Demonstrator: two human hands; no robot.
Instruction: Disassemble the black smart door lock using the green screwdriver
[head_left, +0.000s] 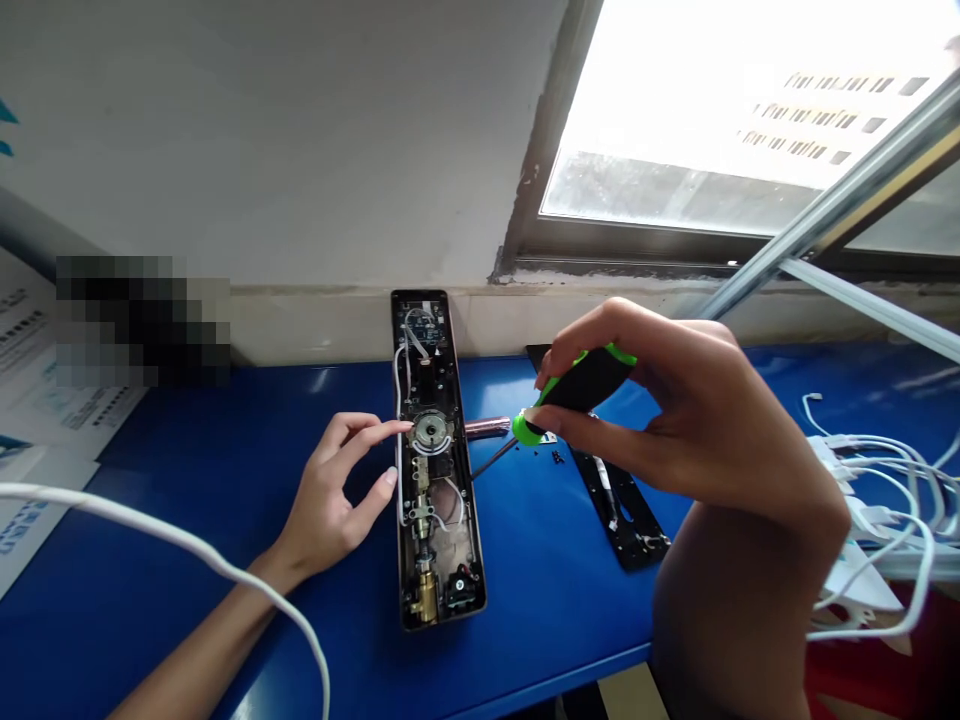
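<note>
- Open case (pixel 471 560): long, narrow, dark; lies lengthwise on the blue worktop (pixel 540 610), between the two hands, insides facing up.
- Left hand (pixel 334 495): grip spread, thumb and index finger apart, pinching nothing. Index fingertip at the left edge of the round metal disc (pixel 431 431); thumb by the case's left rim.
- Right hand (pixel 660 400): grip closed on the green-and-black screwdriver (pixel 592 375) – handle pinched between thumb and fingers, shaft slanting down to the case's right side. Cannot tell whether the tip is seated.
- Inside case: circuit board (pixel 420 325) at far end, disc near the middle, brass-coloured fitting (pixel 427 597) at near end, white wire (pixel 399 385) along the left side.
- Right of case: reddish cylinder (pixel 487 428), small dark screws (pixel 558 457), then a long black panel (pixel 615 500) – laid at a slant, partly behind the right hand.
- Far right: tangled white cables (pixel 911 480).
- Left: printed sheets (pixel 45 390); thick white cable (pixel 187 540) crossing the foreground.
</note>
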